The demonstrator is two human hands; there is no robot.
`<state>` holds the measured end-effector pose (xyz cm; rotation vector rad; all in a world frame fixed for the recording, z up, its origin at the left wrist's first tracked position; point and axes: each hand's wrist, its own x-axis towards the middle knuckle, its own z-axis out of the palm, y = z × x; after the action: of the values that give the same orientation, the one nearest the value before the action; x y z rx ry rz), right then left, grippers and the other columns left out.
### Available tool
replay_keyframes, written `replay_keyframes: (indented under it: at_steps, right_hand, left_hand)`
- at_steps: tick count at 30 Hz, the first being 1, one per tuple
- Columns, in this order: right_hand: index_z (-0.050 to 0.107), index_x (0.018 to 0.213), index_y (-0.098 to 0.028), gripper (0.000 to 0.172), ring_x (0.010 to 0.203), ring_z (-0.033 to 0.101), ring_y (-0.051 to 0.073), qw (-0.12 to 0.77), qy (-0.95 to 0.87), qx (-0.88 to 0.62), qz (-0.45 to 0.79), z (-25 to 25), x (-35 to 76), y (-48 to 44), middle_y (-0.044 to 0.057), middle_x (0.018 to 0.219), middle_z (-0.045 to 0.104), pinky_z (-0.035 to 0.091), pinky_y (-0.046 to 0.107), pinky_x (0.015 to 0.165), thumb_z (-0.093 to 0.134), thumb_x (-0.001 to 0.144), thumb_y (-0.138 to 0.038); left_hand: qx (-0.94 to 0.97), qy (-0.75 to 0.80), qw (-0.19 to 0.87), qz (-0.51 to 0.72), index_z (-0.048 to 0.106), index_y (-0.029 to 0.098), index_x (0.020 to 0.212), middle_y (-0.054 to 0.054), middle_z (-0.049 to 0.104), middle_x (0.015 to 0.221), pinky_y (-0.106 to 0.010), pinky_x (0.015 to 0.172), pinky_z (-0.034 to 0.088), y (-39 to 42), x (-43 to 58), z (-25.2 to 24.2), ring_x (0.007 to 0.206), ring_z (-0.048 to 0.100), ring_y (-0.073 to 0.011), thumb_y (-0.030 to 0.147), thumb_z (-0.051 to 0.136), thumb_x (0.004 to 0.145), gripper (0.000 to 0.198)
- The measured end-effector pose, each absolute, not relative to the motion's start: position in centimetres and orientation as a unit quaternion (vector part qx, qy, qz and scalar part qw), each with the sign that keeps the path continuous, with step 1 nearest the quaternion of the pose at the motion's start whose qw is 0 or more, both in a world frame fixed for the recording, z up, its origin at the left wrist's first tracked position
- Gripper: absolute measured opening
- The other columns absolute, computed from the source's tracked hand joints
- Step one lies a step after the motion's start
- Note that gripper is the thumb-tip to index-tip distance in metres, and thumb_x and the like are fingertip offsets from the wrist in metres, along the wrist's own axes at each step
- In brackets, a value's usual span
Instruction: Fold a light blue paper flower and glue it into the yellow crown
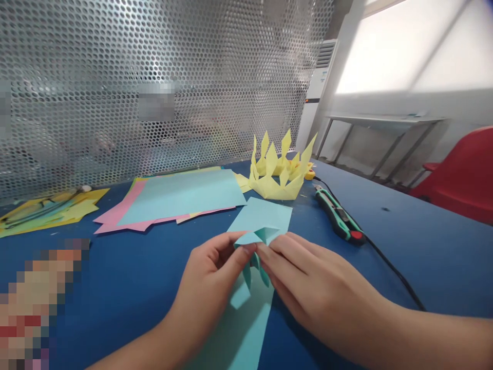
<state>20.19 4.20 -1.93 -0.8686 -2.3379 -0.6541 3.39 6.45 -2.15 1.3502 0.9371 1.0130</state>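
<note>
A light blue paper sheet (262, 218), partly folded, lies on the blue table (134, 277) in front of me. My left hand (210, 285) pinches the fold from the left, fingers closed on the paper. My right hand (308, 280) presses its fingertips on the same fold from the right. A lower part of the blue paper (246, 329) shows between my wrists. Just beyond it stands a folded yellow paper crown (279, 172).
A stack of blue, pink and yellow sheets (173, 200) lies at the back left, with more yellow paper (46, 213) farther left. A green glue gun (339, 216) with a black cord lies to the right. A perforated metal screen (154, 77) backs the table. A red chair (462, 174) stands right.
</note>
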Motion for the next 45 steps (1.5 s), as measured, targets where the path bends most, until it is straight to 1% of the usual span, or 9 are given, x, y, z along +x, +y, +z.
replay_keyframes:
  at_steps: [4, 8, 18, 22, 26, 31, 35, 39, 45]
  right_hand:
    - [0.063, 0.11, 0.006, 0.031, 0.072, 0.063, 0.022, 0.311, -0.882, -0.3, -0.189, -1.8, 20.2, 4.2, 0.015, 0.086, 0.07, 0.057, 0.035, 0.063, 0.037, 0.095, -0.003]
    - [0.062, 0.11, 0.007, 0.029, 0.084, 0.066, 0.024, 0.335, -0.881, -0.268, -0.199, -1.6, 20.4, 4.1, 0.017, 0.098, 0.072, 0.058, 0.037, 0.076, 0.04, 0.095, -0.004]
    - [0.068, 0.086, -0.008, 0.031, 0.071, 0.063, 0.019, 0.358, -0.877, -0.299, -0.116, -1.0, 20.2, 4.0, 0.01, 0.078, 0.067, 0.055, 0.032, 0.063, 0.04, 0.097, -0.01]
    - [0.067, 0.1, -0.008, 0.023, 0.073, 0.063, 0.019, 0.362, -0.878, -0.304, -0.078, -1.1, 20.4, 3.8, 0.01, 0.082, 0.068, 0.055, 0.031, 0.065, 0.044, 0.095, -0.011]
    - [0.065, 0.1, -0.014, 0.02, 0.075, 0.063, 0.014, 0.398, -0.871, -0.287, -0.006, -0.8, 20.8, 3.6, 0.005, 0.085, 0.069, 0.055, 0.024, 0.071, 0.052, 0.087, -0.005]
    - [0.059, 0.111, -0.016, 0.038, 0.082, 0.061, 0.013, 0.38, -0.88, -0.285, 0.027, -0.1, 21.4, 4.6, 0.005, 0.093, 0.062, 0.054, 0.023, 0.072, 0.047, 0.08, 0.002]
    - [0.053, 0.117, -0.017, 0.048, 0.09, 0.057, 0.014, 0.353, -0.885, -0.291, 0.084, -0.3, 21.8, 5.6, 0.007, 0.102, 0.053, 0.054, 0.026, 0.079, 0.046, 0.075, 0.005]
    - [0.045, 0.125, -0.018, 0.054, 0.085, 0.055, 0.014, 0.378, -0.861, -0.311, 0.136, -0.5, 21.8, 6.0, 0.006, 0.101, 0.052, 0.055, 0.028, 0.077, 0.047, 0.076, 0.004]
    - [0.057, 0.109, -0.021, 0.032, 0.094, 0.061, 0.014, 0.276, -0.89, -0.263, 0.251, 0.3, 22.6, 7.2, 0.005, 0.104, 0.06, 0.053, 0.029, 0.085, 0.047, 0.087, 0.001]
  left_hand:
    - [0.572, 0.401, 0.566, 0.437, 0.073, 0.025, 0.078, 0.006, 0.069, 0.075, -0.014, 0.068, 0.046, 6.6, 3.5, -2.1, 0.074, 0.057, -0.009, 0.038, 0.065, 0.086, 0.017]
    - [0.568, 0.401, 0.572, 0.434, 0.065, 0.023, 0.071, 0.006, 0.061, 0.067, -0.016, 0.063, 0.044, 6.6, 3.4, -2.2, 0.067, 0.053, -0.0093, 0.042, 0.059, 0.089, 0.027]
    - [0.564, 0.393, 0.609, 0.395, 0.063, 0.026, 0.08, 0.004, 0.061, 0.074, -0.023, 0.066, 0.049, 6.4, 3.3, -2.4, 0.07, 0.055, -0.0134, 0.046, 0.06, 0.087, 0.021]
    - [0.559, 0.398, 0.62, 0.381, 0.058, 0.026, 0.076, 0.004, 0.056, 0.066, -0.025, 0.059, 0.048, 6.3, 3.3, -2.1, 0.061, 0.052, -0.0141, 0.048, 0.057, 0.086, 0.024]
    - [0.571, 0.411, 0.594, 0.39, 0.053, 0.026, 0.072, 0.004, 0.053, 0.068, -0.025, 0.065, 0.048, 6.4, 3.5, -2.0, 0.065, 0.05, -0.0144, 0.043, 0.056, 0.086, 0.022]
    - [0.577, 0.422, 0.595, 0.368, 0.055, 0.026, 0.075, 0.004, 0.054, 0.068, -0.024, 0.058, 0.046, 6.6, 3.5, -2.1, 0.063, 0.05, -0.0147, 0.042, 0.052, 0.087, 0.021]
    - [0.582, 0.427, 0.581, 0.377, 0.061, 0.025, 0.087, 0.003, 0.06, 0.083, -0.023, 0.072, 0.045, 6.6, 3.4, -2.2, 0.077, 0.051, -0.014, 0.043, 0.056, 0.088, 0.019]
    - [0.576, 0.438, 0.588, 0.362, 0.055, 0.023, 0.077, 0.006, 0.05, 0.065, -0.023, 0.059, 0.04, 6.4, 3.3, -2.3, 0.06, 0.043, -0.011, 0.044, 0.053, 0.089, 0.025]
    - [0.577, 0.428, 0.616, 0.322, 0.052, 0.021, 0.073, 0.004, 0.056, 0.063, -0.023, 0.058, 0.041, 6.2, 3.3, -2.0, 0.059, 0.051, -0.0111, 0.027, 0.048, 0.083, 0.013]
